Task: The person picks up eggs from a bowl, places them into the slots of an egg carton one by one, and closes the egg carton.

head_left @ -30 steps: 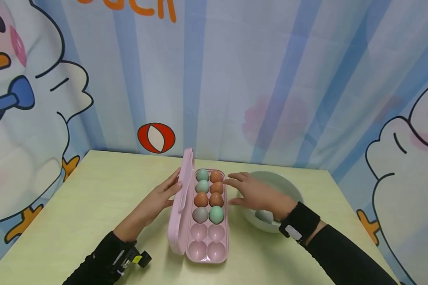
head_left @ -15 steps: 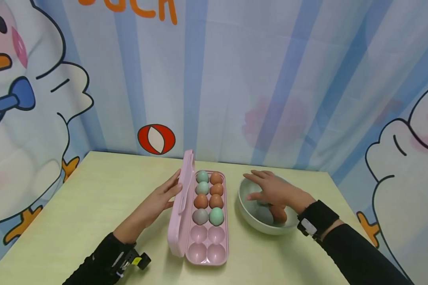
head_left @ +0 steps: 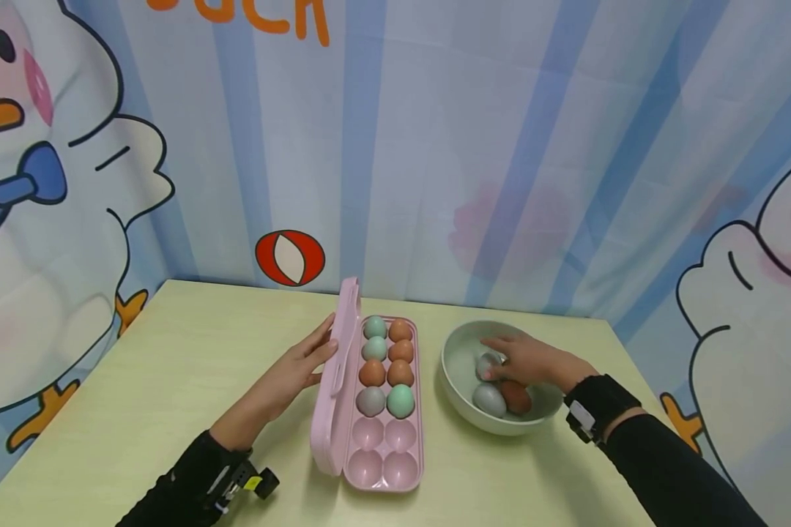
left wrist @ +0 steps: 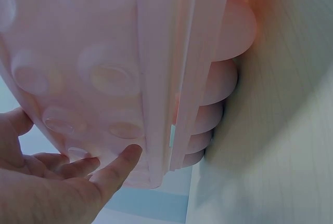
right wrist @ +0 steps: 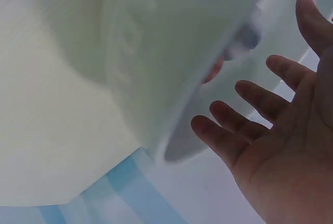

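Note:
In the head view a pink egg carton [head_left: 384,468] stands open, with green, brown and grey eggs in its cups and bare cups at the near end. My left hand [head_left: 288,378] supports the raised lid [head_left: 327,432]; in the left wrist view its extended fingers lie along the outer face, and the thumb is at the rim. My right hand [head_left: 534,360] reaches into a pale green bowl [head_left: 461,406], thumb and fingers spread around a grey egg [head_left: 485,365]. Another grey egg [head_left: 489,400] and a brown egg [head_left: 515,397] lie in the bowl. The right wrist view shows that hand's fingers apart above the bowl.
Carton and bowl stand side by side on a light wooden table [head_left: 191,366]. Behind the table hangs a blue-striped curtain [head_left: 409,183] with cartoon ducks. A small camera is strapped at the left wrist [head_left: 261,483].
My right hand has moved right, from beside the carton to over the bowl, then lowered to the grey egg inside. The left hand stays at the lid.

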{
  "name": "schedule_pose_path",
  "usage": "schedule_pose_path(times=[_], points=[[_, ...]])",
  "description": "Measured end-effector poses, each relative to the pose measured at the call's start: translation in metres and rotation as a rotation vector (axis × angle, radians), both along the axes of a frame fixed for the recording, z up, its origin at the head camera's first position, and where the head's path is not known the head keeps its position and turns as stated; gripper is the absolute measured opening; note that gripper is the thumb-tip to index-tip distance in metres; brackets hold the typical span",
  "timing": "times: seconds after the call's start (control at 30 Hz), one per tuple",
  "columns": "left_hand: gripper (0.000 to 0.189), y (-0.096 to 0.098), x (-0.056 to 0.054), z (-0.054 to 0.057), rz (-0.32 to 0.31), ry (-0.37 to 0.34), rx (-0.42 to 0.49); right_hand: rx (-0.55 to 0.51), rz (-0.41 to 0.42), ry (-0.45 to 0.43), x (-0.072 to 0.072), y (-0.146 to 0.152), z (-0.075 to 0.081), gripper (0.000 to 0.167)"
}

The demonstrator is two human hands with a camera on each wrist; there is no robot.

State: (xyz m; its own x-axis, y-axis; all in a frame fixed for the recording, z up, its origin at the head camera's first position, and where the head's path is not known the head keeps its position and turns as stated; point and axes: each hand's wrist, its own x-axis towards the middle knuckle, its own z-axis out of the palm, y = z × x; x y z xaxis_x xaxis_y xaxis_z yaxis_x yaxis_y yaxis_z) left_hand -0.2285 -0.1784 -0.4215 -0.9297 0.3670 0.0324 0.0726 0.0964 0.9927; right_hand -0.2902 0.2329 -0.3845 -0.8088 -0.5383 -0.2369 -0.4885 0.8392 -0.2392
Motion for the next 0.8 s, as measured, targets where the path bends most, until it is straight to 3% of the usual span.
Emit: schedule_pose_path(times=[0.3, 0.8], points=[[0.067, 0.0, 0.0, 0.001, -0.004, 0.0, -0.001, 0.043, -0.03, -0.082, 0.002, 0.008, -0.007, 0.063], [0.067, 0.001, 0.0, 0.001, 0.0, -0.003, -0.003, 0.077, -0.016, -0.017, -0.005, -0.006, -0.012, 0.057]])
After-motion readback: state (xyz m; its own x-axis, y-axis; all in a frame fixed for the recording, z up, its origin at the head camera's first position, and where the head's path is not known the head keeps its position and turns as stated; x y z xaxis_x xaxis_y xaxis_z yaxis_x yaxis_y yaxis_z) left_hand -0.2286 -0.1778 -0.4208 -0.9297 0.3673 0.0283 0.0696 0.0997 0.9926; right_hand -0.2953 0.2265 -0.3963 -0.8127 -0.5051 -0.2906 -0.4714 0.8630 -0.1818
